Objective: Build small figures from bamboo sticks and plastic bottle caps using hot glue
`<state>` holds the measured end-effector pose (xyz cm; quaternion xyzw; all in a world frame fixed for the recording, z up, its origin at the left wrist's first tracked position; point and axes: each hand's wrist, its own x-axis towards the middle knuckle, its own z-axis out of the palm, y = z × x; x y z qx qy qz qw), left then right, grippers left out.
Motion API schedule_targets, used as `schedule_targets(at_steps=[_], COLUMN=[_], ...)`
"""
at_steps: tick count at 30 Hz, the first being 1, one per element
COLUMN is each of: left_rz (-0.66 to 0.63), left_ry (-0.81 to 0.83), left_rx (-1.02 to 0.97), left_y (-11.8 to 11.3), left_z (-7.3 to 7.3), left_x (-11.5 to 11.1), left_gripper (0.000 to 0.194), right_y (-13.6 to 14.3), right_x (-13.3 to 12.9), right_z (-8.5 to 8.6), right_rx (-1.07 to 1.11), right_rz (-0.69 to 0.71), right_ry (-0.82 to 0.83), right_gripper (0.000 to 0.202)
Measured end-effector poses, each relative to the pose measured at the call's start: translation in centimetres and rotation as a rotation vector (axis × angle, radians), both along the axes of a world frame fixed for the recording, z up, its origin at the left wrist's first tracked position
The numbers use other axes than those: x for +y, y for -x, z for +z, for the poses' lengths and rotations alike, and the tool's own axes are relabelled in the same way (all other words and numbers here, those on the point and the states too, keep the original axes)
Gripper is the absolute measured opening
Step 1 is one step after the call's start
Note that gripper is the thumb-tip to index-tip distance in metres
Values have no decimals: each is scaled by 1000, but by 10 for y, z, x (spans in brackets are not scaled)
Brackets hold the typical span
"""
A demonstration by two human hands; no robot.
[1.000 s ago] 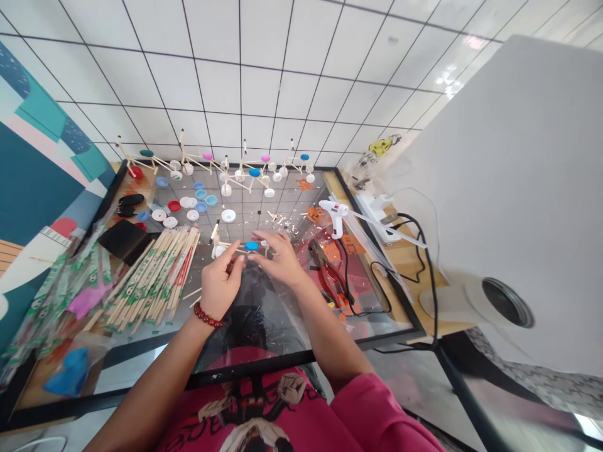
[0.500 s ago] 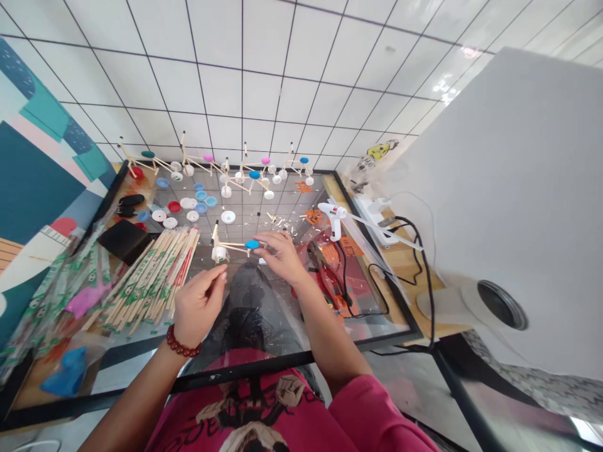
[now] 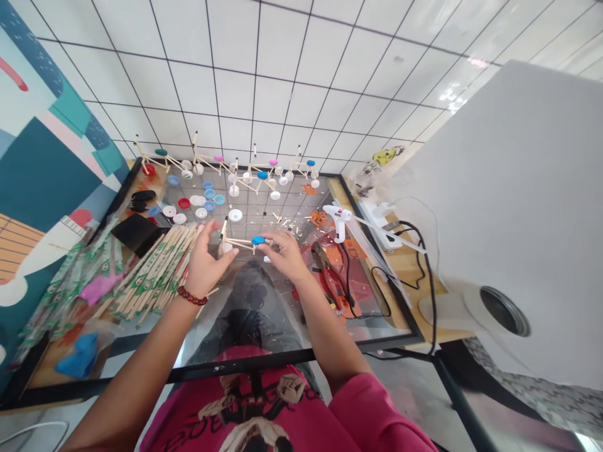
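A small tricycle model (image 3: 240, 242) of wooden sticks, with white bottle-cap wheels and a blue oval seat, stands on the glass tabletop in front of me. My right hand (image 3: 286, 256) pinches it at the seat end, thumb and fingertips beside the blue piece. Around its front end is my left hand (image 3: 207, 258), thumb and forefinger spread apart, with the white front wheel (image 3: 227, 248) between them. The thumb partly covers that wheel; whether it presses on it is hard to see.
Several similar models (image 3: 262, 176) line the back edge by the tiled wall. Loose bottle caps (image 3: 210, 194) lie behind my left hand, wrapped chopsticks (image 3: 157, 270) at left. On the right are a white glue gun (image 3: 338, 220), red-handled pliers (image 3: 332, 276) and black cable.
My left hand has moved forward and opened from closed fingertips to a spread round the model's front. My right hand stays at the seat. The view has turned slightly left.
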<state>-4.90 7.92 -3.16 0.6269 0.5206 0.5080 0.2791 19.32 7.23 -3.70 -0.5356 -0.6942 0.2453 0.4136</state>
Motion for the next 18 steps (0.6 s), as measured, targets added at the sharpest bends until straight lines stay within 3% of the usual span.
schedule_targets(at_steps=[4, 8, 10, 13, 18], left_rz=[-6, 229, 214, 4, -115], left_ry=[-24, -304, -371, -130, 121], left_rx=[29, 124, 176, 208, 211], left_y=[-1, 4, 1, -14, -40], left_z=[7, 14, 18, 28, 41], left_x=[-6, -42, -59, -66, -41], left_gripper=[73, 53, 33, 34, 41], right_y=[1, 0, 0, 1, 2], right_x=[-2, -6, -7, -7, -6], right_z=[2, 5, 8, 10, 9], right_rx=[-26, -28, -31, -55, -101], right_rz=[12, 8, 16, 12, -18], right_ry=[-5, 11, 11, -18, -48], right_gripper=[25, 46, 46, 32, 27])
